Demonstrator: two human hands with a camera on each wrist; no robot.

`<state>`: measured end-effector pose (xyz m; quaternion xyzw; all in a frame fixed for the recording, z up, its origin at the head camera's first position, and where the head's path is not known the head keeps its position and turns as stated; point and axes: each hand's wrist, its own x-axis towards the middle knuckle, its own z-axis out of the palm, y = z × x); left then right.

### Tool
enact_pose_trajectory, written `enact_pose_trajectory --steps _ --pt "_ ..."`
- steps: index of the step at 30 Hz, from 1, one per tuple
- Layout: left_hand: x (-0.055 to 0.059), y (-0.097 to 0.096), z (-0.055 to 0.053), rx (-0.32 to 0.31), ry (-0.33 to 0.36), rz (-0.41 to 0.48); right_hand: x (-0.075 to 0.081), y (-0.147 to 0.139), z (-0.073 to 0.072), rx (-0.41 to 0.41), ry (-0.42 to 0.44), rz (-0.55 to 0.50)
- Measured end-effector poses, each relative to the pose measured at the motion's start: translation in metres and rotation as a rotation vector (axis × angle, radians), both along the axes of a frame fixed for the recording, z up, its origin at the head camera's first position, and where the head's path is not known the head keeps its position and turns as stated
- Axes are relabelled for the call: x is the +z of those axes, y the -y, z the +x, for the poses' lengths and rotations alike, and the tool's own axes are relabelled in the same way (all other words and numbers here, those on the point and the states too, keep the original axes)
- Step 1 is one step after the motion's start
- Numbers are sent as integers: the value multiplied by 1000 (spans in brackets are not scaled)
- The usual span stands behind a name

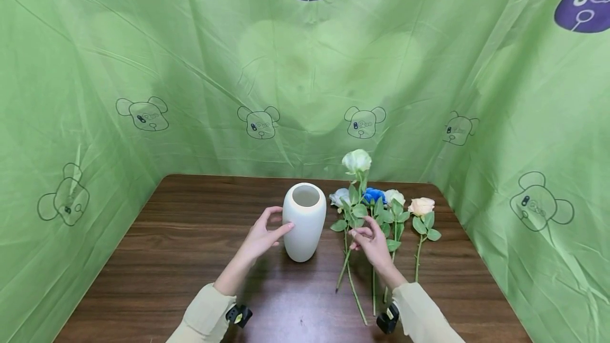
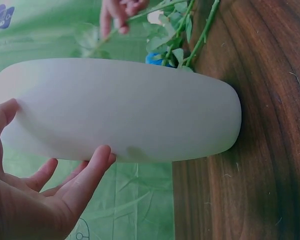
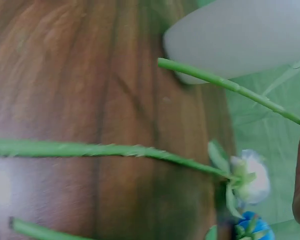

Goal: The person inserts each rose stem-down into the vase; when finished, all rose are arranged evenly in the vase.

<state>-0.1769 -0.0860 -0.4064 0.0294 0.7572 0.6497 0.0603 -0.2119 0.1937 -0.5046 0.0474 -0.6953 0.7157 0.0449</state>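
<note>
A white vase [image 1: 305, 237] stands upright on the wooden table, its round mouth facing up. My left hand [image 1: 261, 236] holds it at its left side, thumb on the front and fingers reaching behind; the left wrist view shows the thumb and fingertips at the vase's wall. To the right of the vase, my right hand [image 1: 374, 246] pinches the stem of a pale green-white rose [image 1: 357, 161], bloom up. In the right wrist view the cut end of that held stem [image 3: 230, 86] hangs above the table, overlapping the vase's base.
Right of the vase lie more roses with long stems: a pale bluish-white rose [image 1: 340, 197], a blue rose [image 1: 375, 195], a white rose [image 1: 394, 197] and, farther right, a peach rose [image 1: 421, 206]. Green printed cloth [image 1: 305, 83] surrounds the table [image 1: 190, 237] at the back and sides.
</note>
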Motion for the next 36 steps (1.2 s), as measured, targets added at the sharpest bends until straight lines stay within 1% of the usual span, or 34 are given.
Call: enact_pose_trajectory --steps 3,5,6,7,8,10,12,13,14,15,16,19,22,23,26,29,32,34,36 --pt "0 0 0 -1 -2 3 8 -1 -1 -24 -122 -81" --pt "0 0 0 -1 -2 0 12 -3 -4 -13 -209 -133" --pt "0 0 0 -1 -1 -1 2 -7 -13 11 -254 -182" --pt "0 0 0 -2 0 -2 -1 -10 -19 33 -308 -225" --pt "0 1 0 -3 -1 -2 -12 -15 -29 61 -347 -274" --pt "0 1 0 -4 2 -2 -5 -15 -32 67 -385 -322" --pt "0 0 0 -5 5 0 7 -11 -32 48 -412 -346" --pt "0 1 -1 -5 5 2 25 -5 -25 15 -417 -336" --pt "0 1 -1 -3 6 0 37 -1 -21 -14 -407 -336" --pt "0 0 -1 -3 8 1 58 6 -13 -43 -402 -337" --pt "0 0 -1 -2 9 0 58 6 -18 -17 -438 -389" --pt "-1 0 -2 -3 10 3 78 15 -18 -21 -447 -502" --pt "-1 0 -2 -6 13 6 101 23 -17 -19 -453 -609" --pt "-1 0 -2 -7 14 7 116 29 -10 -58 -425 -608" --pt "-2 0 -2 -6 17 9 137 35 -8 -72 -414 -675" --pt "-2 0 -3 -3 15 8 152 40 -9 -95 -407 -730" --pt "-2 1 -3 -4 14 7 162 45 -14 -113 -425 -747" --pt "-2 1 -3 -5 14 9 166 48 -19 -118 -457 -720" --pt "-3 1 -3 -6 11 11 168 52 -23 -118 -496 -671"
